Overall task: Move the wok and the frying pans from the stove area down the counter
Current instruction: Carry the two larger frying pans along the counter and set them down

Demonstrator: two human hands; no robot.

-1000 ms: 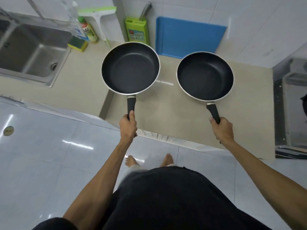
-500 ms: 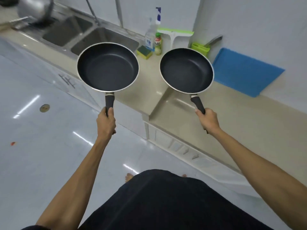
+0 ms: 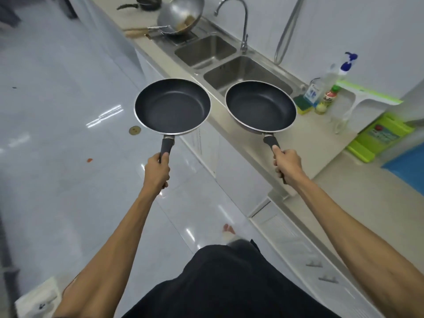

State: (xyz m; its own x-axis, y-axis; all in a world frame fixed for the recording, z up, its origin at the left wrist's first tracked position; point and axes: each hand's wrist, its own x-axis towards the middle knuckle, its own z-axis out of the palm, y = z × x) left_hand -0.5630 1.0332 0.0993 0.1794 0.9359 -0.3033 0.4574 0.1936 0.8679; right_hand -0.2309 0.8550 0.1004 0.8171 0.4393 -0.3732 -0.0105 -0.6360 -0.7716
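You have a frying pan in each hand: your left hand [image 3: 156,171] has its grip wrapped tight round the handle of the left pan [image 3: 172,107], which hangs out over the floor [image 3: 59,138], and your right hand [image 3: 286,165] is clenched on the handle of the right pan [image 3: 260,106], which floats above the front edge of the desk [image 3: 305,143] beside the double sink [image 3: 231,65]. The wok [image 3: 180,16] already sits tilted at the far end, past the sink, with a small dark pan [image 3: 146,1] beyond it

Both pans are carried far out on their handles, so a loosened wrist could let either bowl tip. The rims ride near each other; bring your arms together and they may clash. The right pan could catch the faucet [image 3: 243,24] or knock the soap bottle [image 3: 321,86] and the small bottle [image 3: 329,96] just beside it if you swing it inward. The glossy floor looks slippery underfoot, and the wok's propped-up tilt suggests a bump on landing could rock it
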